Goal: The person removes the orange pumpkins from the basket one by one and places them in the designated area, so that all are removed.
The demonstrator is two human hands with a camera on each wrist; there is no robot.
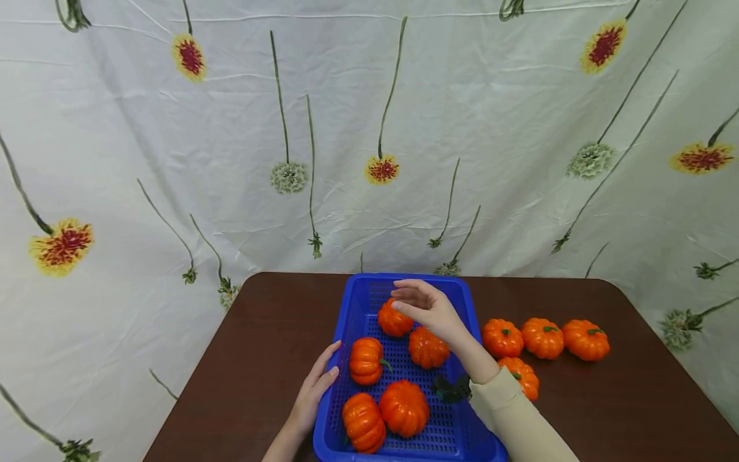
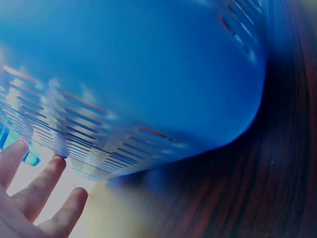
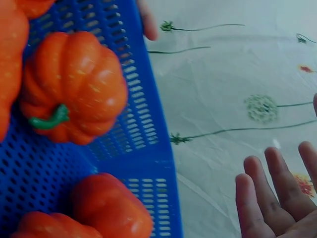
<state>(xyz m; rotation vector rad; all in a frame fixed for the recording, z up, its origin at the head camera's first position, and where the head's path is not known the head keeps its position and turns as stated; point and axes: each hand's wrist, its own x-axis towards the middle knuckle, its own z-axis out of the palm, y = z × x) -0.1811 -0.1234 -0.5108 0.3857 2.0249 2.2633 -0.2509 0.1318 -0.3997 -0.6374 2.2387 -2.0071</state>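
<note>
A blue plastic basket (image 1: 456,443) with slotted walls holds several small orange pumpkins, among them a ribbed pumpkin (image 1: 404,409) near the front and a green-stemmed pumpkin (image 3: 74,87). Over the far part of the basket, above the pumpkin (image 1: 392,323), hovers my right hand (image 1: 424,308); its fingers are loosely bent with nothing between them. At the basket's left side, my left hand (image 1: 312,394) lies against the rim and outer wall. The left wrist view shows its extended fingers (image 2: 42,188) beside the slotted wall (image 2: 148,89).
Right of the basket, several more pumpkins lie on the dark brown table (image 1: 629,404), three in a row including a middle pumpkin (image 1: 543,338) and another pumpkin (image 1: 519,378) partly behind my right forearm. A white flower-printed cloth (image 1: 346,128) hangs behind the table.
</note>
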